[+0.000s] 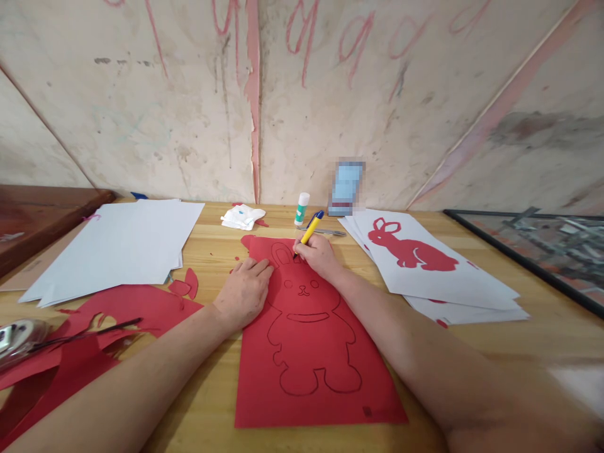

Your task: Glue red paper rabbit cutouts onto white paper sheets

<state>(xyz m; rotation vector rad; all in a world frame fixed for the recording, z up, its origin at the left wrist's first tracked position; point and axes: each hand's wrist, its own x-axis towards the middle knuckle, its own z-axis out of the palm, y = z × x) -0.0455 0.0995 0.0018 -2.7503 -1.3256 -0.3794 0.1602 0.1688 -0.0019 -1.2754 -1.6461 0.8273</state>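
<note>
A red sheet (311, 371) with a drawn rabbit outline lies on the wooden table (217, 402) in front of me. My left hand (245, 290) rests flat on the sheet's left edge, fingers stretched out, holding it down. My right hand (318, 255) is closed on a yellow and blue pen (310, 231), whose tip touches the sheet near the rabbit's ear.
A stack of white sheets (123, 245) lies at the left. More white sheets with a glued red rabbit (408, 248) lie at the right. A glue stick (301, 208), crumpled tissue (243, 217), red scraps (94, 327) with scissors (28, 336), and a framed glass pane (542, 242) are around.
</note>
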